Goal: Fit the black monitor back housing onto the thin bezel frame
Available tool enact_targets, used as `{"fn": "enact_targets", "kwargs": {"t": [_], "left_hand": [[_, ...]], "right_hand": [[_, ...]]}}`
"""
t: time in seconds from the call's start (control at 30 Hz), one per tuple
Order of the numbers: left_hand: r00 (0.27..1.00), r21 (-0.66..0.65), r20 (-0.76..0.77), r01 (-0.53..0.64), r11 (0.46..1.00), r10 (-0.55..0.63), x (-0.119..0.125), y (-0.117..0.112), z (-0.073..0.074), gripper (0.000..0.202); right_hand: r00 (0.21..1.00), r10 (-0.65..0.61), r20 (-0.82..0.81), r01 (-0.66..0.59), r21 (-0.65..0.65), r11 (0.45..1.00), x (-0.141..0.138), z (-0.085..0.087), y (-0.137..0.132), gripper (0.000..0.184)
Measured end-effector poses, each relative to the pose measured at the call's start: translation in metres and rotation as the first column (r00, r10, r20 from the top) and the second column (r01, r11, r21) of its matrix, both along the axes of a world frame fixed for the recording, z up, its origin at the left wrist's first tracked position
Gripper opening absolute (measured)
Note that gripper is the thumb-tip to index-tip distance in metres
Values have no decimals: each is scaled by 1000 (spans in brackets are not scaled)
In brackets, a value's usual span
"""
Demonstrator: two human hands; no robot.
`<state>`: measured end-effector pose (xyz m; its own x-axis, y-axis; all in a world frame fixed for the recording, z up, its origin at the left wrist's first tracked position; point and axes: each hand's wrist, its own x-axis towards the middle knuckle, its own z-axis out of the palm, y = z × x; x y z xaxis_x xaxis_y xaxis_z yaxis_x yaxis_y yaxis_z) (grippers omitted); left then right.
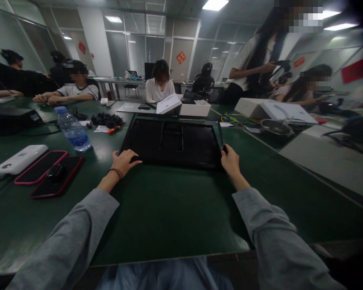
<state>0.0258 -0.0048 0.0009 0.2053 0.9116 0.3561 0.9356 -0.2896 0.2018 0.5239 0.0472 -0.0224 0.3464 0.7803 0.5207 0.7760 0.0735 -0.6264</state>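
A wide black rectangular panel [196, 147] with a raised rim and a recessed rectangle in its middle lies flat before me, resembling a monitor's rear housing. A thin black frame [174, 117] runs along its far edge and down both sides. My right hand [230, 161] is closed around the frame's right side bar, which stands slightly apart from the panel. At the near left corner, my left hand [124, 161] has its fingers curled over the edge, closed on the frame's left side; its fingertips are partly hidden.
Left on the green table [169, 217] are a water bottle [74, 129], a white device [20, 159] and two red-edged phones [57, 177]. Black cables [105, 120] and a white box [169, 104] lie beyond. At right are a bowl [276, 128] and boxes [286, 110]. Several people sit or stand around.
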Motion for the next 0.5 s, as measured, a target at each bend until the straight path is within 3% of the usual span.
{"fn": "enact_targets", "kwargs": {"t": [0.3, 0.5], "left_hand": [[996, -66, -82, -34, 997, 28, -10, 6, -1, 42], [998, -94, -28, 46, 994, -49, -13, 1, 5, 51]], "right_hand": [[999, -54, -5, 52, -133, 990, -1, -2, 0, 52], [999, -32, -20, 28, -179, 983, 5, 3, -3, 52]]}}
